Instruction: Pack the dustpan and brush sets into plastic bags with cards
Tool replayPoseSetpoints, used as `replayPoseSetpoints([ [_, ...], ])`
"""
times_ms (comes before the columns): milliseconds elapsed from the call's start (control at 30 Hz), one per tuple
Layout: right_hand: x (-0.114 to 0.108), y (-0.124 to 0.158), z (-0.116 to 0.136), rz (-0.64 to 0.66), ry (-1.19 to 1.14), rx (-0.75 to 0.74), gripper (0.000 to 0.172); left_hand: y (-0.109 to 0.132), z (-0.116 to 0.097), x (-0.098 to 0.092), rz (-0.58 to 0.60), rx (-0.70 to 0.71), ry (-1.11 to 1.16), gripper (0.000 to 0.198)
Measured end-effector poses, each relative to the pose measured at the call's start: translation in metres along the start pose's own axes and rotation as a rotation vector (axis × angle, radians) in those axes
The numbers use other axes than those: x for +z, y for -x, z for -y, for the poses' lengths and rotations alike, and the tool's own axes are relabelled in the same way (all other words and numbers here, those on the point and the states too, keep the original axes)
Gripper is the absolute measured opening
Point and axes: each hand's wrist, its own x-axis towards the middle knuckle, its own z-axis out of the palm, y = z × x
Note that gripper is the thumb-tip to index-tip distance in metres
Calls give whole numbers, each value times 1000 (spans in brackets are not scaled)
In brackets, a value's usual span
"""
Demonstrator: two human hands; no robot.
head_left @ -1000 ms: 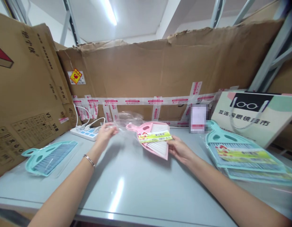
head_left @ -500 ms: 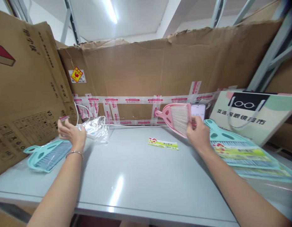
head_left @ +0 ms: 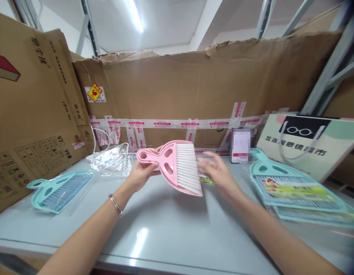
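My left hand [head_left: 142, 175] grips a pink dustpan and brush set [head_left: 167, 160] by its handle, thumb in front. The brush sits nested in the dustpan, its white bristles facing right, and the pair is held above the table. Just right of the bristles, my right hand [head_left: 218, 172] is blurred, its fingers stretched out and apart, holding nothing. Behind it, a green and yellow printed card [head_left: 207, 180] shows only in part on the table.
At left lies a bagged teal dustpan set [head_left: 60, 191], with crumpled clear plastic [head_left: 115, 158] behind it. More bagged teal sets [head_left: 297, 187] are stacked at right. A phone [head_left: 241, 146] and a paper bag [head_left: 305, 143] stand before the cardboard wall [head_left: 171, 88].
The pink set has moved left and nearer, passing from my right hand to my left. My left hand has left the carton at left, where a small pink-and-white strip now sticks.
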Motion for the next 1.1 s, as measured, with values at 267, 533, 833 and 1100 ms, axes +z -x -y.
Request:
replayPoseSetpoints([
  [267, 31, 10, 49, 483, 851, -569, 22, 3, -15, 16, 155, 231, -218, 28],
  [533, -11, -29, 70, 10, 698, -435, 18, -10, -33, -58, -380, 146, -150, 38],
  [833, -19, -26, 37, 274, 1002, -671, 6, -13, -16, -74, -306, -158, -257, 40],
  [1100, 19, -37, 16, 796, 1546, -923, 13, -7, -16, -62, -265, 229, -895, 38],
])
